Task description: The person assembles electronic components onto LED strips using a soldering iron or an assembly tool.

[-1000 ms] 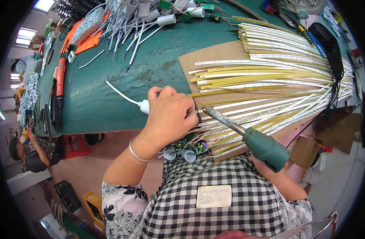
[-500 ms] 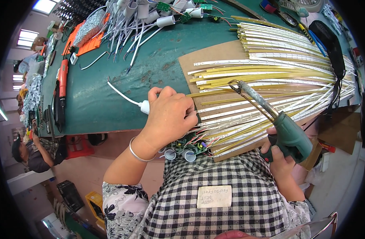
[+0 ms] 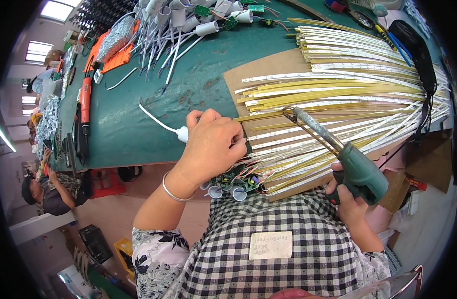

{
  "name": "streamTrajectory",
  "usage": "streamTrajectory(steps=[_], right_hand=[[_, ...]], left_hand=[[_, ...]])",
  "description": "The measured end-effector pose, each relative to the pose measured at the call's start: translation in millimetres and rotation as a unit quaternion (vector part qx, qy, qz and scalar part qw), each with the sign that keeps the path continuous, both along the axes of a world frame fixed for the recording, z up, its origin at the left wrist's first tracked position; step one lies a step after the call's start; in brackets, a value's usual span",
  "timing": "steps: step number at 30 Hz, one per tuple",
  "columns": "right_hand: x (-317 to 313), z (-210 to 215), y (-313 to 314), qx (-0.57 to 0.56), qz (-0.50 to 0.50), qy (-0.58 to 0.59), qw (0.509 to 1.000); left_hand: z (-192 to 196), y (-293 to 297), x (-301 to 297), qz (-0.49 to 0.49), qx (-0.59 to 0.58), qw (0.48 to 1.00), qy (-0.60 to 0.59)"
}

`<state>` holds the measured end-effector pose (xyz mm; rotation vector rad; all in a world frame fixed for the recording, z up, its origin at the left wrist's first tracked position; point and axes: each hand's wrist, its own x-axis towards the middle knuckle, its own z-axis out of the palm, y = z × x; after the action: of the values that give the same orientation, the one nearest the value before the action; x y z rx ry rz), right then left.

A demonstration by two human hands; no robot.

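That green pistol-grip soldering gun (image 3: 355,169) at lower right could scorch the long white and yellow light strips (image 3: 338,94) fanned over the brown cardboard sheet (image 3: 261,67) if its tip dips. The right hand (image 3: 350,204) is wrapped tight around its handle. At centre, the left hand (image 3: 211,144) curls closed, pressing strip ends and a white corded plug (image 3: 181,133).

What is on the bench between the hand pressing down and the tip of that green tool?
In the head view, yellow and white light strips on brown cardboard lie between the left hand and the soldering gun's tip.
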<state>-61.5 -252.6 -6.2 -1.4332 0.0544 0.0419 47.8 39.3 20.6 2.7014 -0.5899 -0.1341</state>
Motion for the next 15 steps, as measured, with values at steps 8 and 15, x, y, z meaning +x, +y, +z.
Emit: streamTrajectory(steps=[8,15], right_hand=[[-2.0,-2.1,-2.5,0.003,-0.003,0.001,1.000],[0.8,-3.2,3.0,0.009,0.015,0.004,1.000]], left_hand=[[20.5,28.2,-1.3,-0.051,-0.090,0.994,-0.018],[19.5,36.9,-11.3,-0.160,-0.033,0.983,-0.084]])
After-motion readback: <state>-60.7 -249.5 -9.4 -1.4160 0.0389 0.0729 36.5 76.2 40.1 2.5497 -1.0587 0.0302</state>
